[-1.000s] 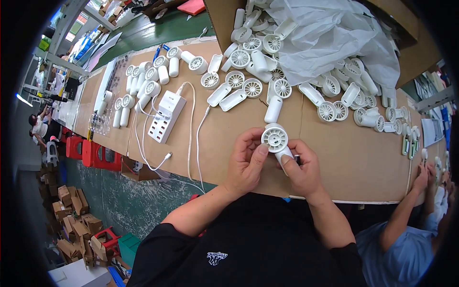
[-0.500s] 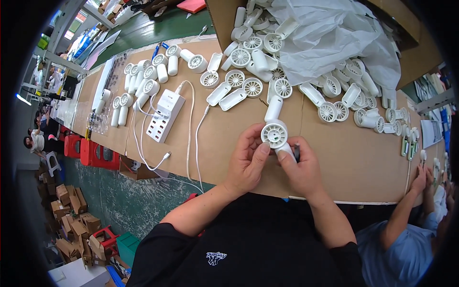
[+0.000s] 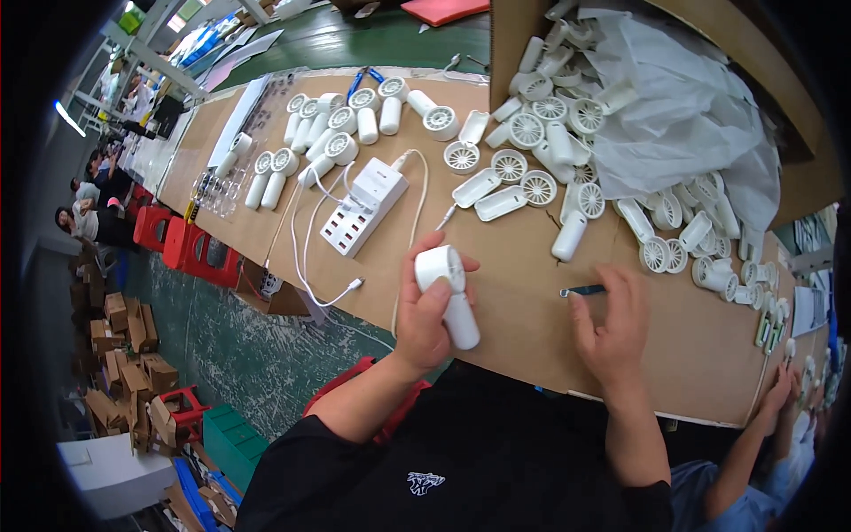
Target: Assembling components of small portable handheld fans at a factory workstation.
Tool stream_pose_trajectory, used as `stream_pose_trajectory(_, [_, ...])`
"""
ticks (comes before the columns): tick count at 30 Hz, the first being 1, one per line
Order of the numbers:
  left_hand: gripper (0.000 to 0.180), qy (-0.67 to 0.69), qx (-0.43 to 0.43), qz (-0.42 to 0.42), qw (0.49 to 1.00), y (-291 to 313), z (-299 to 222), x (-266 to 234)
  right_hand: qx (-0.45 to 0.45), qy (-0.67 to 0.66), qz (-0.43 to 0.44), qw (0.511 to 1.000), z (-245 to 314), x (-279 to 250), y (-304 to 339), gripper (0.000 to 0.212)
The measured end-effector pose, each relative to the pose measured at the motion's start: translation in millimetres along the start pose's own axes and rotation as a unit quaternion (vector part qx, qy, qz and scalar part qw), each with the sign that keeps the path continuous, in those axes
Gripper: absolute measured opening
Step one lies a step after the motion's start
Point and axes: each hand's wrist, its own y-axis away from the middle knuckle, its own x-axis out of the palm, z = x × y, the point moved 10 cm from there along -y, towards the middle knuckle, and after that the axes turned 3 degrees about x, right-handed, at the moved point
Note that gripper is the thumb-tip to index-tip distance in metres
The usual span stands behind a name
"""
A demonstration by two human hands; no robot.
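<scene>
My left hand (image 3: 424,310) is closed around a white handheld fan (image 3: 461,319), its round head up and its handle slanting down to the right. The thumb lies across the fan where head and handle meet. Off to the right, above the brown table surface, my right hand (image 3: 616,319) grips a small dark tool (image 3: 587,290) with a shiny tip pointing left; its exact kind is hard to make out. Beyond the hands, a loose white fan body (image 3: 570,236) lies on the table near several open white shells (image 3: 501,202).
A white multi-port charger (image 3: 363,208) with trailing cables stands left of my hands. Behind it are several white fans (image 3: 341,146). A cardboard box (image 3: 505,40) spills white fan parts and a white plastic sheet (image 3: 656,106). A co-worker's hand (image 3: 780,390) is at the far right.
My hands have come apart: the left moved left, tilting the fan, while the right drew away with the dark tool. The view has turned, shifting the table's contents rightward.
</scene>
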Motion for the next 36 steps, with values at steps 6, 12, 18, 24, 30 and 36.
stream_pose_trajectory(6, [0.062,-0.015,0.042,-0.011,0.999,13.1,-19.2,-38.8,-0.013,-0.119,0.126,0.985,66.8,85.4,-41.5,0.020])
stream_pose_trajectory(12, [0.060,0.012,0.047,-0.040,0.998,17.0,-31.3,-53.8,-0.022,-0.014,0.260,0.965,97.7,157.1,-63.7,0.017])
stream_pose_trajectory(18, [0.056,0.238,-0.025,-0.027,0.971,4.3,-26.4,-71.7,-0.072,-0.060,0.197,0.976,86.4,159.2,-48.3,0.016])
stream_pose_trajectory(24, [0.054,0.238,-0.035,-0.077,0.967,-17.6,-25.3,-73.5,0.174,-0.463,0.223,0.840,64.3,147.3,-33.6,0.019])
stream_pose_trajectory(30, [0.048,0.190,-0.043,-0.069,0.978,-25.1,-20.6,-62.8,0.178,-0.515,0.346,0.763,77.9,154.7,-21.2,0.016])
stream_pose_trajectory(36, [0.048,0.027,-0.025,-0.056,0.998,-23.1,-20.2,-54.0,0.161,-0.506,0.399,0.748,87.0,156.7,-12.7,0.009])
